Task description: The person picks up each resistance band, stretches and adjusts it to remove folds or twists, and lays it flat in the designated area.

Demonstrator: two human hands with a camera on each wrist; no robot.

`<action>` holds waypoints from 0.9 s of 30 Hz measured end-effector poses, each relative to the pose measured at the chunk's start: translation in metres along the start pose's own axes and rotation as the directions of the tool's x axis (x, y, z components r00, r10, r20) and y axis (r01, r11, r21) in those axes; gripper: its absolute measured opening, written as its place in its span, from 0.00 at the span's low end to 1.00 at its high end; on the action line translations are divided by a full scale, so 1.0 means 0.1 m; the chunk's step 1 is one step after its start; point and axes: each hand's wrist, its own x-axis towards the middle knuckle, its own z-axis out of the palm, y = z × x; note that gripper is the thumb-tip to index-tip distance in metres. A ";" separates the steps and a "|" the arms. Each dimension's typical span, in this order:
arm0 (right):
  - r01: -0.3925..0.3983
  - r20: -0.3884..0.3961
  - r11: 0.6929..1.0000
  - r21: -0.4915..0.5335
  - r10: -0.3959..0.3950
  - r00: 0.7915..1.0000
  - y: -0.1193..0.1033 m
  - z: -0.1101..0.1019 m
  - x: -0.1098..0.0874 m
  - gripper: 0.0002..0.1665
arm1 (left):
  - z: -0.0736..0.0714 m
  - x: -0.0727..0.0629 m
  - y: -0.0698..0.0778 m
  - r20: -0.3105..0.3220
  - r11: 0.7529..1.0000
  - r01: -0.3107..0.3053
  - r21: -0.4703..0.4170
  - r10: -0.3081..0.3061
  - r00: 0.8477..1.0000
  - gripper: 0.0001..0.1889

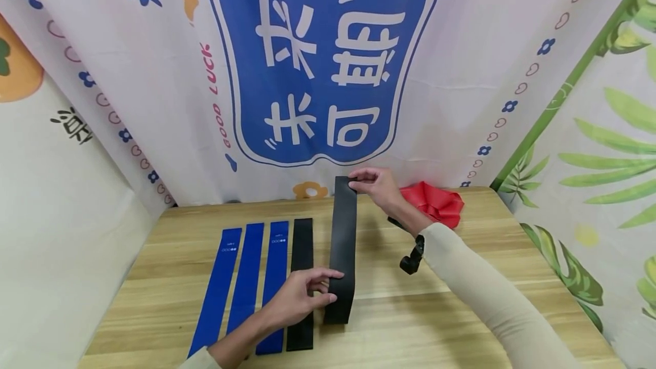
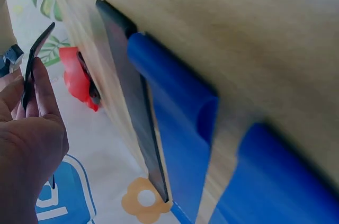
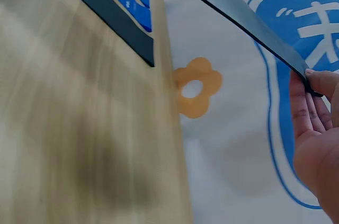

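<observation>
A black resistance band (image 1: 342,232) is stretched lengthwise between both hands, raised over the table. My left hand (image 1: 297,298) pinches its near end, thumb below and fingers on the edge; that end folds downward. My right hand (image 1: 378,187) pinches the far end between thumb and fingers, seen also in the right wrist view, where the band (image 3: 238,15) slants up to the hand (image 3: 318,123). Left of it, another black band (image 1: 302,255) lies flat on the table, close behind my left hand. In the left wrist view, the hand (image 2: 32,139) holds the band's edge.
Several blue bands (image 1: 253,266) lie in a row on the wooden table (image 1: 410,323), left of the flat black one. A crumpled red band (image 1: 435,204) sits at the back right, with something dark under it. A printed curtain (image 1: 461,73) hangs behind the table.
</observation>
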 end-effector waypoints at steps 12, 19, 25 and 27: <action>-0.092 0.020 0.996 -0.001 0.092 0.996 0.44 0.22 -0.04 0.13 | 0.01 -0.06 -0.14 0.051 0.998 0.057 -0.026 -0.056 0.997 0.22; -0.130 0.016 0.991 -0.020 0.130 0.991 0.64 0.33 -0.07 0.13 | 0.02 -0.09 -0.19 0.067 0.997 0.078 -0.024 -0.076 0.995 0.22; -0.147 0.015 0.986 -0.081 0.149 0.989 0.77 0.41 -0.08 0.13 | 0.03 -0.11 -0.28 0.070 0.993 0.117 0.006 -0.117 0.991 0.22; -0.154 0.021 0.984 -0.095 0.157 0.987 0.80 0.43 -0.08 0.13 | 0.03 -0.10 -0.34 0.085 0.994 0.111 0.020 -0.112 0.990 0.22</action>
